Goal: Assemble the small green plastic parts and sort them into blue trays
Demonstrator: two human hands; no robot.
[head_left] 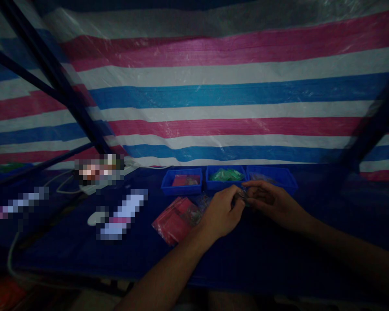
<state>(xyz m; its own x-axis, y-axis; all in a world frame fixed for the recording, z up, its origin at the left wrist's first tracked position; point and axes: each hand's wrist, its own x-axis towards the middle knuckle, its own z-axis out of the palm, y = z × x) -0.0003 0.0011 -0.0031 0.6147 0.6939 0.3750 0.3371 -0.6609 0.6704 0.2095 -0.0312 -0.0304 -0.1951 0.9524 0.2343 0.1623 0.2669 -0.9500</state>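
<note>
My left hand [225,211] is closed in a pinch around a small, dark, shiny thing [242,195] above the blue table. My right hand [277,203] meets it from the right, with thumb and fingers curled at the same small thing. Dim light and the fingers hide what kind of thing it is. Left of my left wrist lie red packets in clear plastic [178,220], partly covered by my forearm. Behind the hands stand a blue tray with green packets [226,185] and another blue tray [287,176] with clear plastic bags in it.
A third blue tray [164,190] with red packets stands at the back left of the row. Further left on the table [68,242] are a white oval object [95,219], a blurred-out strip [126,211] and a white power strip [129,169] with cables. Striped sheeting [214,95] hangs behind.
</note>
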